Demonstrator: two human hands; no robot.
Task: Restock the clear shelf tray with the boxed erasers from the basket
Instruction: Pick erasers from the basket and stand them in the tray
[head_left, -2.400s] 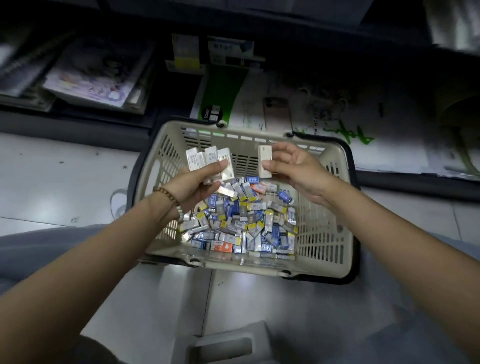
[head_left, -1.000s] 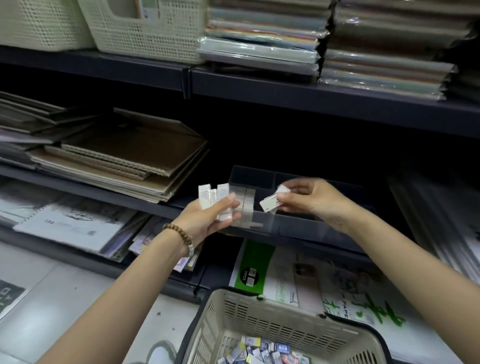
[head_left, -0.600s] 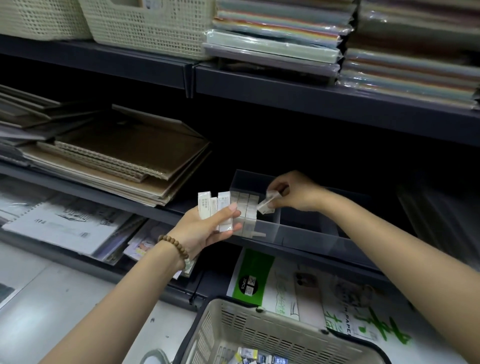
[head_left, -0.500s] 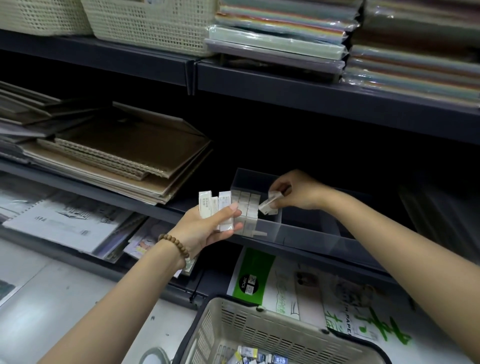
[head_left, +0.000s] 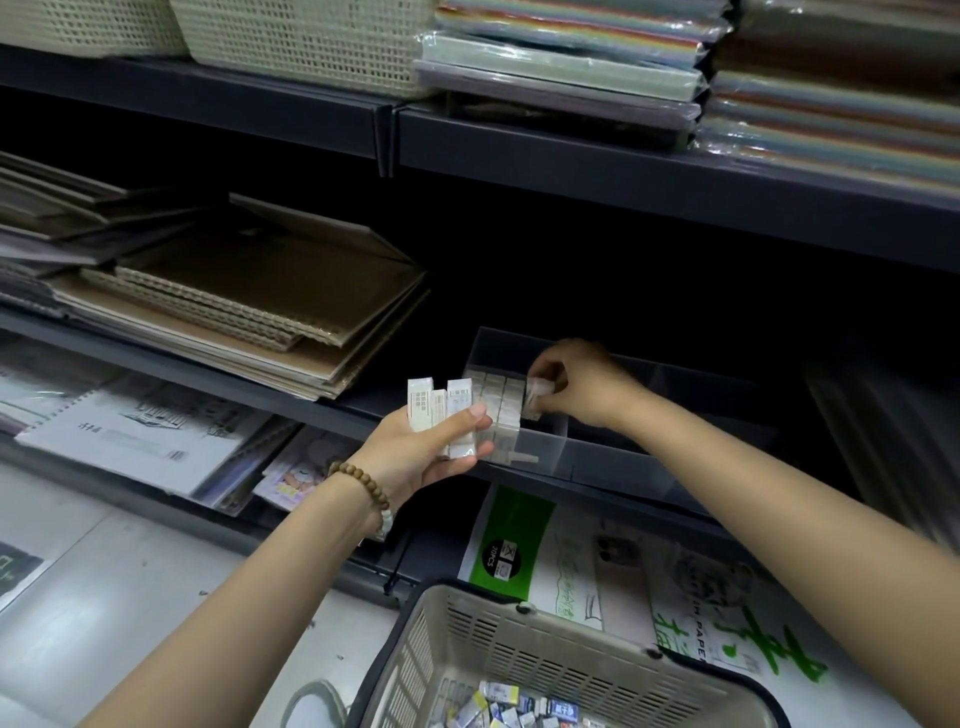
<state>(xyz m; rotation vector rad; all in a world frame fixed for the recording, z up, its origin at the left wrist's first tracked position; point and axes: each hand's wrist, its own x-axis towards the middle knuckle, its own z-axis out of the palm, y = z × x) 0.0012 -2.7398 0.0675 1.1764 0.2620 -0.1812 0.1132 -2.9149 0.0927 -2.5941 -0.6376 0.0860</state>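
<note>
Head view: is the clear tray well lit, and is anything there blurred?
Head view: the clear tray lies in dim shadow under the shelf; the right hand and the eraser box it pinches look slightly soft; the left hand and its boxes are sharper and brighter.

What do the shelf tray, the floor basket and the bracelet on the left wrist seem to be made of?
Shelf tray: clear rigid plastic, glossy; eraser boxes show through its front wall. Basket: beige moulded plastic, matte, slotted walls, dark rim. Bracelet: round brown matte beads, probably wood, though that is uncertain.
</note>
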